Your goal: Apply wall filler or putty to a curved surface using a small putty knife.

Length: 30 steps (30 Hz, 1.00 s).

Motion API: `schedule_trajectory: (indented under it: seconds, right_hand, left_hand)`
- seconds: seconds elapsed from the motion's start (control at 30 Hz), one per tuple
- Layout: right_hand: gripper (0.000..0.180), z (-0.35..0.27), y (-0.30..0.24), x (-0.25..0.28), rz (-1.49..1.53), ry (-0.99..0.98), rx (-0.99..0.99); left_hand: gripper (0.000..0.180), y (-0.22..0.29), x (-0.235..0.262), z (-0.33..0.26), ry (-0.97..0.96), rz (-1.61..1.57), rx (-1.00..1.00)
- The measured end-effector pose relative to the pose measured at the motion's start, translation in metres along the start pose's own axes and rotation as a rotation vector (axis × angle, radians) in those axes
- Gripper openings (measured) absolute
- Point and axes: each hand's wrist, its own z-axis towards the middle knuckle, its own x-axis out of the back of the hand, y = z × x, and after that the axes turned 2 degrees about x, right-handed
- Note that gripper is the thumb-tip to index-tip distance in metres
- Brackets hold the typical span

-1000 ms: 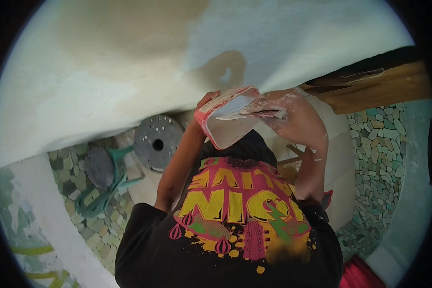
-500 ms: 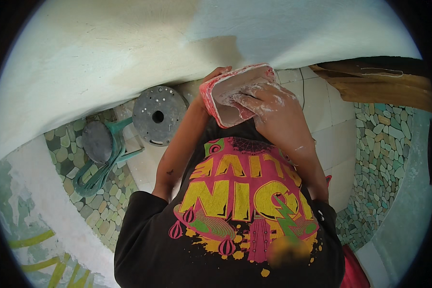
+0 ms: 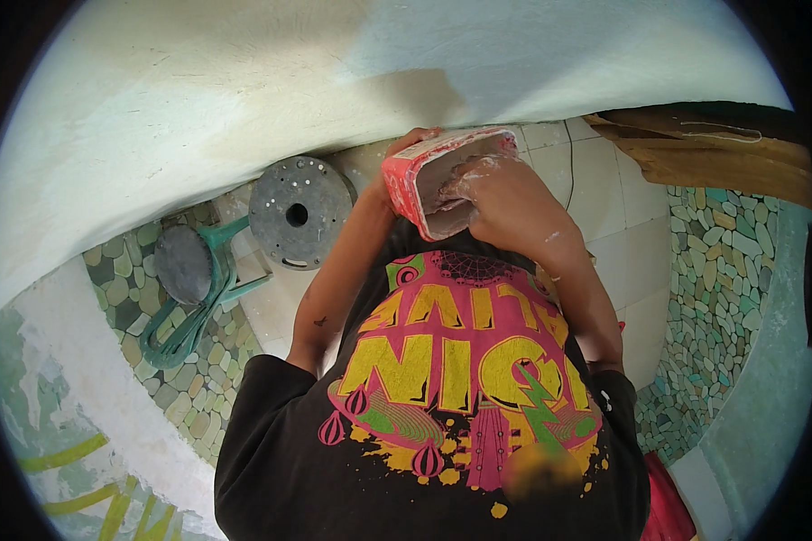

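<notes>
Head view: my left hand (image 3: 413, 138) grips the red-and-white tub (image 3: 402, 191) by its far left side, tub tilted in front of my shirt (image 3: 460, 397), just short of the wall (image 3: 244, 81). A second ago a flat blade showed at my right hand (image 3: 501, 191), across the tub's mouth; now that hand reaches inside, fingers hidden, can't tell if they're clenched on anything. Grey disc (image 3: 271, 212) unmoved on the floor.

A patchy pale wall (image 3: 216, 81) borders cream tiles (image 3: 618, 194) and green pebbles (image 3: 713, 261).
</notes>
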Motion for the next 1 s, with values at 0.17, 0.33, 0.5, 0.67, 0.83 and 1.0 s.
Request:
schedule_trajectory:
  seconds: [0.17,0.33,0.5,0.67,0.83,1.0]
  right_hand:
    - [0.04,0.002,-0.003,-0.001,-0.014,-0.002,0.013]
    - [0.041,-0.01,-0.01,0.005,-0.008,0.297,0.101]
    - [0.036,-0.012,-0.009,0.015,0.023,0.39,0.029]
    - [0.033,-0.001,-0.007,-0.008,-0.111,0.466,0.144]
    - [0.031,-0.008,-0.005,0.001,-0.081,0.105,0.069]
    - [0.029,0.003,-0.009,0.004,-0.096,0.388,0.138]
  left_hand:
    - [0.045,-0.002,-0.004,-0.002,-0.009,-0.042,-0.008]
    - [0.05,0.007,-0.003,0.0,-0.093,-0.029,-0.005]
    - [0.049,0.007,-0.016,0.0,0.051,0.436,-0.225]
    - [0.047,0.005,-0.005,0.006,-0.025,0.437,-0.256]
    - [0.046,0.002,-0.006,0.005,0.071,0.447,-0.288]
    - [0.043,0.014,-0.01,0.001,-0.093,-0.012,-0.005]
